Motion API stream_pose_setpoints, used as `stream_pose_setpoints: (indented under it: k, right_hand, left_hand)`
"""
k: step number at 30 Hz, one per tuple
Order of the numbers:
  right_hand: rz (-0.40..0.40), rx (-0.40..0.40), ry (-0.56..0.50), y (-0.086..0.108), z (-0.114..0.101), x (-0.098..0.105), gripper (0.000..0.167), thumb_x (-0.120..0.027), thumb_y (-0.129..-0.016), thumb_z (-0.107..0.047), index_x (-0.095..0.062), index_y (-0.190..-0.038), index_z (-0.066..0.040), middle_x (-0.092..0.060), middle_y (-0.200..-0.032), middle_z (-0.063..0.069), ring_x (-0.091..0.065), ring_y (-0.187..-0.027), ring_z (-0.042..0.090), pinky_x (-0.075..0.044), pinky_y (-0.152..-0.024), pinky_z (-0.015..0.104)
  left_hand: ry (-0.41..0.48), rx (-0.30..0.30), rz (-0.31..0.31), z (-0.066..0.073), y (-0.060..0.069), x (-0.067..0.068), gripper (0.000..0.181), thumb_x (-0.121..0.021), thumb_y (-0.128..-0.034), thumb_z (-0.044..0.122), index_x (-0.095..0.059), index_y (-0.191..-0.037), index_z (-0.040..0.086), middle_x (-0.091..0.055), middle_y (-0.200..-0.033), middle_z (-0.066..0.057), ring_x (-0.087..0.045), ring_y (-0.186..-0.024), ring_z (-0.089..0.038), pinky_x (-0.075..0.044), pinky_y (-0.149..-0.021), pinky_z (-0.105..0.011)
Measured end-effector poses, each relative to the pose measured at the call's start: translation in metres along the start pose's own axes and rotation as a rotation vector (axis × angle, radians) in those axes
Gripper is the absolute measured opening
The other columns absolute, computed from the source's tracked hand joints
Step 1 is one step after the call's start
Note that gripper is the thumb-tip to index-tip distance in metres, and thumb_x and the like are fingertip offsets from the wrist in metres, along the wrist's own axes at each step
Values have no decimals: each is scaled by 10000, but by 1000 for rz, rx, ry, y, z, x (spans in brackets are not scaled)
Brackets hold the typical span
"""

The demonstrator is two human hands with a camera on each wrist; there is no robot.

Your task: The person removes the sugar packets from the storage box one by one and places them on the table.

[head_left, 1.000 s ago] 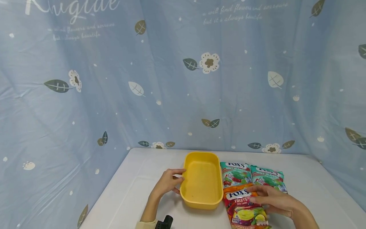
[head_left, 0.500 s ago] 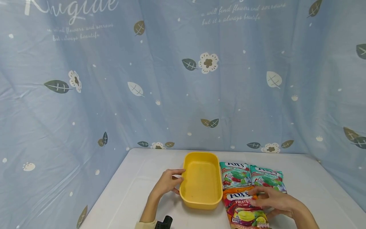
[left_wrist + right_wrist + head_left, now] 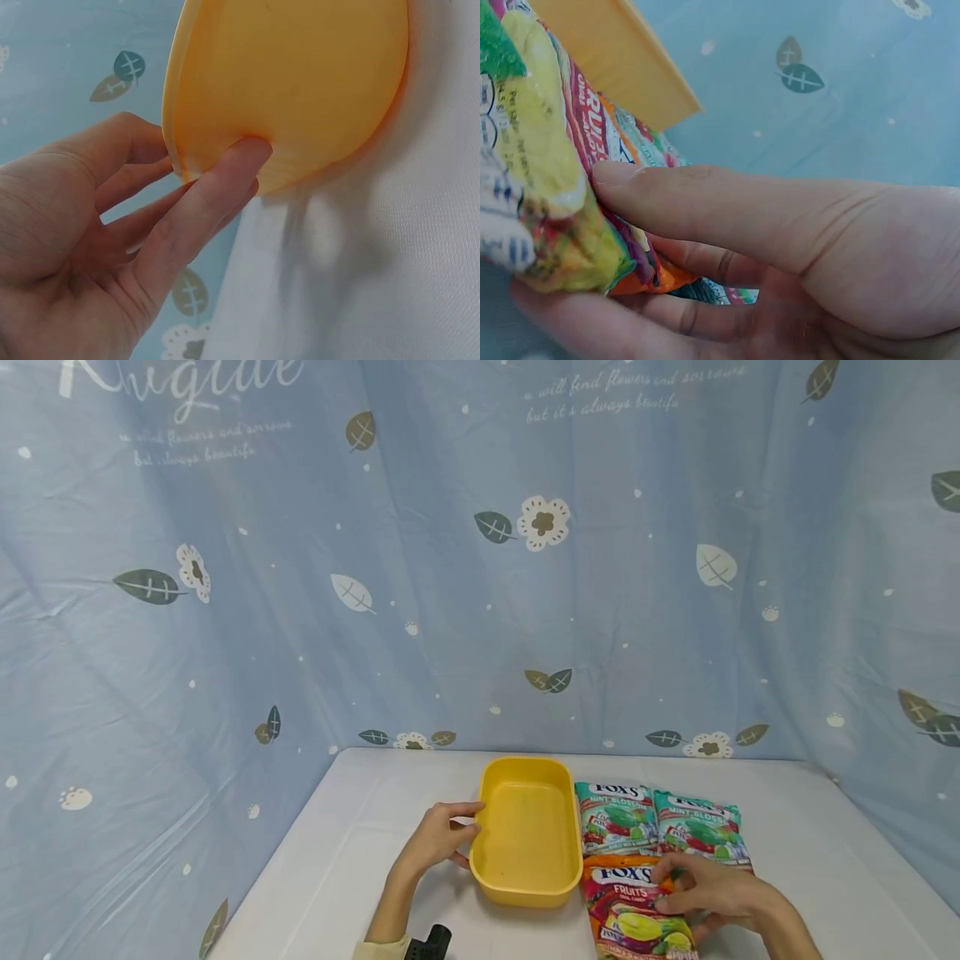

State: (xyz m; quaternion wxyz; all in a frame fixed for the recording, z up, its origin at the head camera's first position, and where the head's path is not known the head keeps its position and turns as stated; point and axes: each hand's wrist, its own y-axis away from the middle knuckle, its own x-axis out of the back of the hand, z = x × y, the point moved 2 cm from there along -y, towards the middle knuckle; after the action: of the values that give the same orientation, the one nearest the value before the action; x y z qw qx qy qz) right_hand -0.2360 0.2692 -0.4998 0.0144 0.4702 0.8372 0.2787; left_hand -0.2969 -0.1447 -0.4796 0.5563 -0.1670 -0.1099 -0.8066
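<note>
At the left side of a yellow plastic basin (image 3: 525, 897) is my left hand (image 3: 438, 839). It holds the rim lightly: the thumb presses the outer wall (image 3: 300, 90), and some fingertips are hidden behind the rim. My right hand (image 3: 708, 893) grips the right edge of a red and orange Fox's fruits candy bag (image 3: 630, 902). In the right wrist view, the thumb lies on the front of this candy bag (image 3: 547, 157) and the other fingers are partly hidden beneath its edge. The candy bag lies right of the basin, near the front.
Two green Fox's mint candy bags, the left one (image 3: 618, 818) and the right one (image 3: 701, 831), lie side by side behind the red bag. All stand on a white table (image 3: 375, 814). A blue patterned curtain (image 3: 420, 568) rises behind and at the sides.
The red candy bag has shifted slightly towards me, so its top edge no longer overlaps the left green bag. My right hand moved a little with it. The left hand and basin stayed put.
</note>
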Motion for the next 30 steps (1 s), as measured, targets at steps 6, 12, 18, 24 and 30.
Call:
stream_pose_setpoints:
  k: [6,12,18,24,30]
  right_hand:
    - [69,-59,84,5,-9,-5,414,-684,-912,-321,-525,-1185,-54,-578,-948,89,-577,-797,201,-641,-669,377]
    - [103,-80,129,11,-17,-4,404,-655,-930,-343,-532,-1178,-49,-591,-985,98,-598,-821,223,-638,-714,467]
    - [159,-62,188,14,-19,2,520,-647,-920,-424,-533,-1225,-19,-628,-991,76,-604,-836,223,-620,-700,470]
    - [284,88,240,21,-20,13,566,-615,-947,-400,-516,-1302,29,-654,-1005,85,-643,-836,220,-599,-637,394]
    - [660,151,584,26,-14,28,699,-583,-927,-536,-497,-1356,8,-599,-1182,284,-604,-1044,448,-573,-765,553]
  left_hand:
    - [-3,6,-2,1,0,0,444,-614,-942,105,-554,-1372,8,-552,-1358,-270,-673,-963,-344,-627,-553,-379]
    - [-6,-17,-19,0,-1,1,457,-619,-948,137,-544,-1380,8,-546,-1353,-278,-667,-970,-355,-627,-549,-395]
    - [-93,-51,0,0,1,2,484,-605,-969,218,-517,-1409,37,-575,-1316,-272,-681,-971,-326,-629,-549,-380]
    - [-264,-43,145,3,9,10,490,-578,-982,340,-526,-1406,99,-639,-1259,-201,-693,-991,-286,-627,-603,-302]
    - [-561,-43,304,-1,18,18,454,-603,-958,387,-595,-1344,148,-692,-1202,-130,-692,-966,-253,-609,-730,-438]
